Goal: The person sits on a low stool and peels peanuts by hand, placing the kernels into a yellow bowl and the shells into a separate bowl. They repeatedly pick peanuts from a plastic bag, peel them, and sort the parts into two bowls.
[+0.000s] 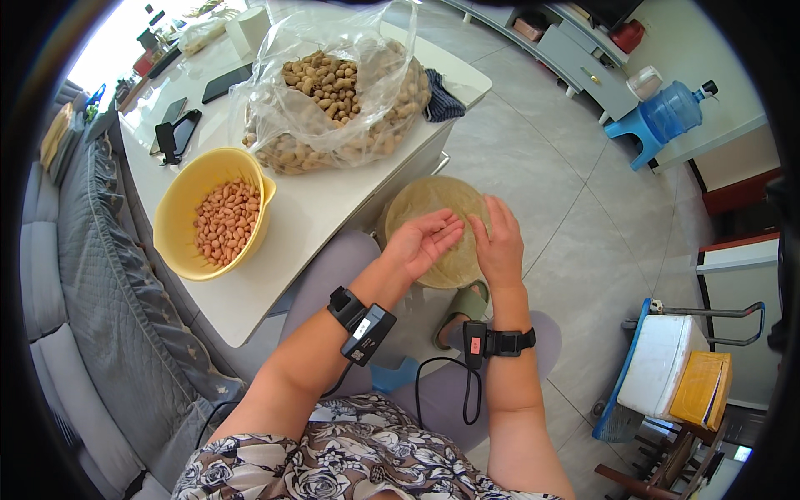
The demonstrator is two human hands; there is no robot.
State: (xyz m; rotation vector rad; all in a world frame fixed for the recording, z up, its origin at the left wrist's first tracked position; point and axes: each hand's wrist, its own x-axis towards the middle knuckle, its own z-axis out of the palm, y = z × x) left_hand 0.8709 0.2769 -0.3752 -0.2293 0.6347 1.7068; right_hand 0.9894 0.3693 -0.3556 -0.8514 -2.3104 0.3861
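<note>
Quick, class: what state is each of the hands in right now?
Left hand: open, palm up, fingers slightly curled, nothing visibly held.
Right hand: open, palm hidden; whether it holds anything cannot be told.

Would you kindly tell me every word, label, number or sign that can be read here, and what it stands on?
White label and printed code on left wrist device: too small to read.
Pink label on right wrist device: too small to read.
Nothing else legible.

The right hand (500,247) — whether it holds anything cannot be told — hides part of the yellowish bin (452,265), and the clear bag (379,96) blurs many peanuts (287,156).
</note>
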